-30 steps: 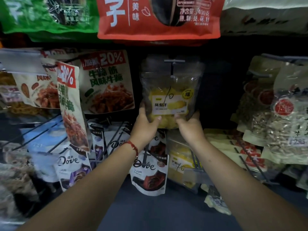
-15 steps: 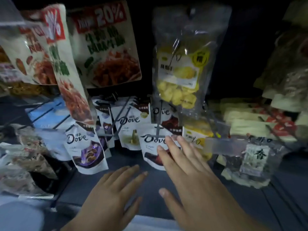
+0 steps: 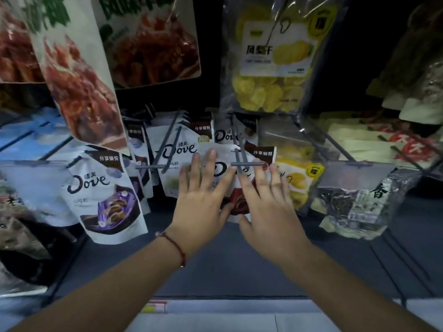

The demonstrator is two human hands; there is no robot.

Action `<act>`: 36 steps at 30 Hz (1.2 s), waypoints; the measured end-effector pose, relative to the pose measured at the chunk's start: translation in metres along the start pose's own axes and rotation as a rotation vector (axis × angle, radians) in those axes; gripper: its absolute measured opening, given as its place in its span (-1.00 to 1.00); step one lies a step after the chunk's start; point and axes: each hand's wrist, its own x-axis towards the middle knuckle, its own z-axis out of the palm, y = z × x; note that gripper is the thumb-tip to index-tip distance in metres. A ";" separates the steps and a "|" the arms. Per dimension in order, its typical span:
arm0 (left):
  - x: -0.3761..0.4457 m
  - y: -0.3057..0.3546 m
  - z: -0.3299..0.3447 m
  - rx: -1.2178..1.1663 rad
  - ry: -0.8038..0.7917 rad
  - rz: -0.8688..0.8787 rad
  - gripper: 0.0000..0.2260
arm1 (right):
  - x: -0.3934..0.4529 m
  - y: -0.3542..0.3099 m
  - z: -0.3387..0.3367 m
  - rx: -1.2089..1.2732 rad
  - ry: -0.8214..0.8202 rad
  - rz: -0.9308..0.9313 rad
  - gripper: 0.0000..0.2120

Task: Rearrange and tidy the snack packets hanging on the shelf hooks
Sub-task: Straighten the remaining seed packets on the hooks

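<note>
Hands, left (image 3: 200, 202) and right (image 3: 268, 207), spread flat at the white-and-brown foil Dove chocolate pouch (image 3: 239, 178), seemingly touching; a shove could slip it off its grey wire hook (image 3: 241, 159).

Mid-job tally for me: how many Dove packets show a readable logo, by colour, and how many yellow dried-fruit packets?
Purple Dove packet: 1
Green Dove packet: 1
Red-brown Dove packet: 1
Rear Dove packet, colour unclear: 1
Yellow dried-fruit packets, upper and lower: 2
Total: 6
</note>
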 end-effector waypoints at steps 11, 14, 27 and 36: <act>0.070 -0.015 0.024 0.139 -0.195 -0.124 -0.21 | 0.088 0.034 0.025 -0.148 -0.163 0.101 -0.19; 0.067 -0.017 0.023 0.170 -0.211 -0.109 -0.25 | 0.090 0.031 0.025 -0.164 -0.183 0.126 -0.20; -0.041 -0.036 -0.018 -0.022 -0.349 -0.094 -0.25 | 0.016 -0.014 0.004 0.255 -0.361 0.147 -0.21; -0.111 -0.075 -0.093 0.040 -0.326 -0.077 -0.31 | -0.029 -0.082 -0.038 0.483 -0.473 0.004 -0.25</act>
